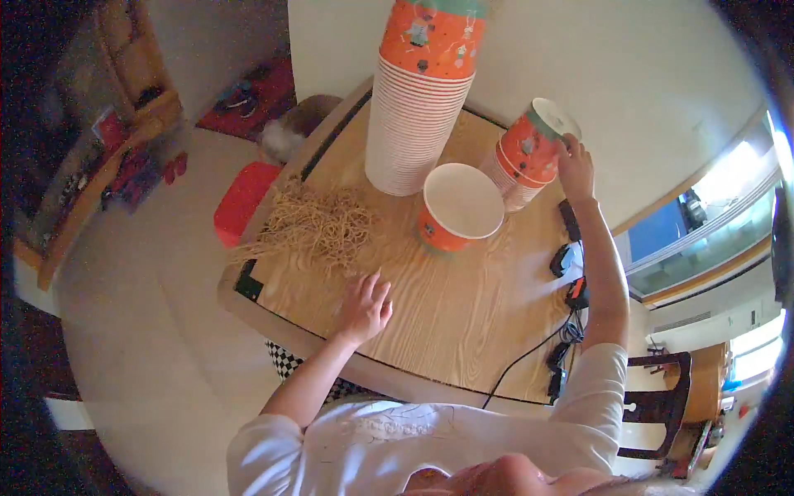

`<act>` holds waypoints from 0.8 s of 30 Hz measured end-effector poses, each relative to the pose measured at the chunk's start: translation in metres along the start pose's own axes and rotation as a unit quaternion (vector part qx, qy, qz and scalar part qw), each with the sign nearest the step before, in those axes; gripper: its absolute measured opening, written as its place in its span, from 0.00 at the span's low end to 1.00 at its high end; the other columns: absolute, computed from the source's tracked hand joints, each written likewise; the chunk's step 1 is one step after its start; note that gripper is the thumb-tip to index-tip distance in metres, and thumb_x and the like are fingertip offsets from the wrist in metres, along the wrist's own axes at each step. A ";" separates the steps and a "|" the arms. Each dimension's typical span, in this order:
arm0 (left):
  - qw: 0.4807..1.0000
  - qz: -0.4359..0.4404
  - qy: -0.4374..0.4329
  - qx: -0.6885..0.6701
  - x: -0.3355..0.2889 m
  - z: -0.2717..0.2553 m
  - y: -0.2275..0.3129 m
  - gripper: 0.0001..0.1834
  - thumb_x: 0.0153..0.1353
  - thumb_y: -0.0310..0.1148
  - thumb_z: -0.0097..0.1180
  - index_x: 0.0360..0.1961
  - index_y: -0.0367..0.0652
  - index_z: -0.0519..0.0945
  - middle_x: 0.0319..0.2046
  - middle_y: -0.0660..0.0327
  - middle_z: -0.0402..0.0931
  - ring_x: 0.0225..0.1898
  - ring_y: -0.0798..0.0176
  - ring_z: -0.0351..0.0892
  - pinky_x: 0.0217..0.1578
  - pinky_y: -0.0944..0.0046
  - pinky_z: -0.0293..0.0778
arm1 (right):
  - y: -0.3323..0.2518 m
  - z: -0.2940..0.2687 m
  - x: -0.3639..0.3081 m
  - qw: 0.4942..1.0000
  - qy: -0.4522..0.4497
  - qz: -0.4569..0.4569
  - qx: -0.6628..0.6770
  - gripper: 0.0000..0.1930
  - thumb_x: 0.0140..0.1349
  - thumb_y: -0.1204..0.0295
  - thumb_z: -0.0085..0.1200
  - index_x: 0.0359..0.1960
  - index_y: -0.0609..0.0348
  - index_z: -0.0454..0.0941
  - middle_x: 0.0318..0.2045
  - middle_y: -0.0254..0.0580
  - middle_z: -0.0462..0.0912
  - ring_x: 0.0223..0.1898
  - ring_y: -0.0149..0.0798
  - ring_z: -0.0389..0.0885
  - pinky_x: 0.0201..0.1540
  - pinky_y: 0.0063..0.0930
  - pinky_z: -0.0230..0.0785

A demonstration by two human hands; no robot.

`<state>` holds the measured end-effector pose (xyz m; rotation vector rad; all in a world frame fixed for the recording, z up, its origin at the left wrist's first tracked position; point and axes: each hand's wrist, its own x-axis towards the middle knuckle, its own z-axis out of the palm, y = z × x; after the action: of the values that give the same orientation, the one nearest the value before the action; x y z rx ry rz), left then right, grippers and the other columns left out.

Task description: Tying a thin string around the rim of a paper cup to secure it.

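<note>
My right hand is at the far right of the table, its fingers closed on the side of the top orange paper cup of a short, upside-down stack. My left hand hovers over or rests on the wooden tabletop with its fingers apart and nothing in them. Just beyond it lies a loose heap of tan, straw-like strands. One paper cup stands upright between the hands, its white inside facing up and nothing visible in it.
A tall stack of upside-down paper cups rises at the back of the table. Black devices and a cable lie along its right edge. Left of the table is a red container. A dark chair stands at the lower right.
</note>
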<state>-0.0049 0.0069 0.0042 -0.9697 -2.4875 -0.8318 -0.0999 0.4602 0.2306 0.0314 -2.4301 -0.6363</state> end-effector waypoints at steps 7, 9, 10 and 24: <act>1.000 0.014 0.017 0.011 0.000 0.002 -0.001 0.20 0.48 0.36 0.57 0.44 0.43 0.74 0.52 0.51 0.65 0.52 0.47 0.65 0.51 0.45 0.61 | -0.006 0.006 -0.009 1.000 0.012 -0.006 0.003 0.18 0.54 0.75 0.46 0.49 0.53 0.70 0.53 0.45 0.67 0.48 0.47 0.72 0.48 0.40 0.67; 1.000 0.012 0.017 0.008 -0.002 0.005 -0.002 0.20 0.48 0.36 0.57 0.43 0.43 0.74 0.52 0.51 0.66 0.52 0.47 0.65 0.51 0.45 0.61 | -0.009 0.005 -0.011 1.000 0.006 -0.007 0.010 0.18 0.54 0.76 0.46 0.48 0.54 0.70 0.54 0.46 0.66 0.48 0.48 0.72 0.48 0.40 0.67; 1.000 0.010 0.017 0.005 -0.004 0.006 -0.003 0.20 0.48 0.37 0.57 0.43 0.43 0.74 0.52 0.51 0.66 0.52 0.46 0.65 0.51 0.46 0.61 | -0.010 0.005 -0.012 1.000 0.001 -0.007 0.017 0.18 0.54 0.76 0.46 0.48 0.55 0.70 0.55 0.47 0.66 0.48 0.48 0.71 0.49 0.41 0.66; 0.999 0.011 0.024 0.019 -0.003 0.000 0.000 0.19 0.49 0.36 0.56 0.44 0.42 0.74 0.53 0.50 0.64 0.52 0.46 0.64 0.50 0.46 0.63 | -0.040 0.015 -0.024 0.988 0.015 0.074 0.133 0.18 0.48 0.79 0.50 0.43 0.54 0.75 0.59 0.56 0.61 0.51 0.57 0.70 0.50 0.48 0.65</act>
<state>-0.0032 0.0054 0.0027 -0.9516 -2.4397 -0.7899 -0.0941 0.4353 0.1885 -0.0307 -2.4449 -0.2413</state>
